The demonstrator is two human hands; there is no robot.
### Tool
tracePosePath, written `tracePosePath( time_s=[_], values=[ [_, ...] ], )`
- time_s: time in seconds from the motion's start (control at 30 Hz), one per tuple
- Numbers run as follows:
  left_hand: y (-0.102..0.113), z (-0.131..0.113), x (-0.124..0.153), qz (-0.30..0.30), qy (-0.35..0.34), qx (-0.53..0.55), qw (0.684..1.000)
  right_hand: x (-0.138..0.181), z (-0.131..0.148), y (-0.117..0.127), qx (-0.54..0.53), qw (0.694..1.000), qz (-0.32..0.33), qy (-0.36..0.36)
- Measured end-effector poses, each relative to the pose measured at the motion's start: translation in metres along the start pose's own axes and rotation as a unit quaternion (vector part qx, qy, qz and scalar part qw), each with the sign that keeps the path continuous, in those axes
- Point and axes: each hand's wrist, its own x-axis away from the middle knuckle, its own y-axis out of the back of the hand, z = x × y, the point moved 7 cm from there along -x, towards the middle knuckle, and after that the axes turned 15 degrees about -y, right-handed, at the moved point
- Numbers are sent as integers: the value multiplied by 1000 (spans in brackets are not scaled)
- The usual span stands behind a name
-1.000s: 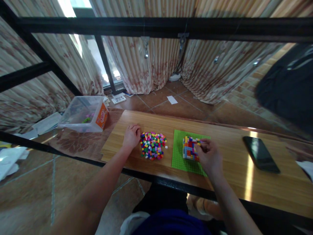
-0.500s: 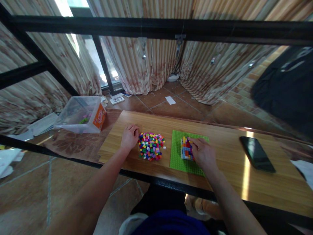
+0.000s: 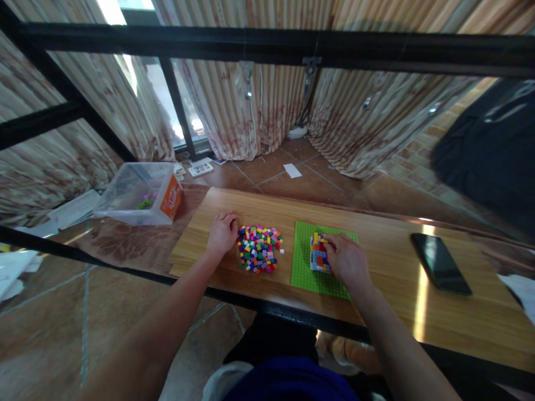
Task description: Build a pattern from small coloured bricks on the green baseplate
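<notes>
A green baseplate (image 3: 304, 267) lies on the wooden table, carrying a small built block of colored toy bricks (image 3: 319, 256) in blue, red, yellow and white. Over the right side of this build is my right hand (image 3: 348, 260), its fingers pinched together at the top bricks; what they hold, if anything, is hidden. To the left, a loose pile of small multicolored bricks (image 3: 259, 249) is spread out. At its left edge rests my left hand (image 3: 223, 232), fingers curled in and closed. I cannot make out anything between them.
A black phone (image 3: 441, 263) lies on the right of the table (image 3: 388, 301). One white brick (image 3: 282, 252) sits just right of the pile. Beyond the table's left end stands a clear plastic box (image 3: 137, 195) with an orange label. A black bar (image 3: 267, 44) crosses above.
My right fingers have shifted slightly on the build, and a little more of its top shows. My left hand stays beside the pile.
</notes>
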Motion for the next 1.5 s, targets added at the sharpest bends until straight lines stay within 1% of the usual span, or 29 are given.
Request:
tracePosePath(
  time_s=[0.27, 0.4, 0.6, 0.77, 1.03, 1.2, 1.37, 1.43, 1.5],
  values=[
    [1, -1, -1, -3, -8, -2, 1000, -2, -2, -2, -14, 1000, 6, -17],
    [0, -1, -1, -1, -7, -3, 1000, -2, -3, -2, -3, 1000, 9, -25],
    [0, -1, 0, 3, -5, -3, 1000, -2, 2, -5, 4, 1000, 14, -9],
    [0, -1, 0, 4, -4, -2, 1000, -1, 0, -5, -28, 999, 0, -22],
    [0, 0, 0, 8, 2, -4, 1000, 2, -12, 5, -65, 995, -31, -62],
    [0, 0, 0, 5, 4, 2, 1000, -2, -9, 5, -63, 995, -63, -42],
    [0, 1, 0, 3, 0, 4, 1000, -10, -19, 1, -110, 988, -76, -78],
    [0, 1, 0, 3, 1, 3, 1000, -12, -24, -1, -130, 984, -68, -100],
    [0, 0, 0, 4, 2, 3, 1000, -14, -29, -5, -154, 980, -47, -119]
  ],
)
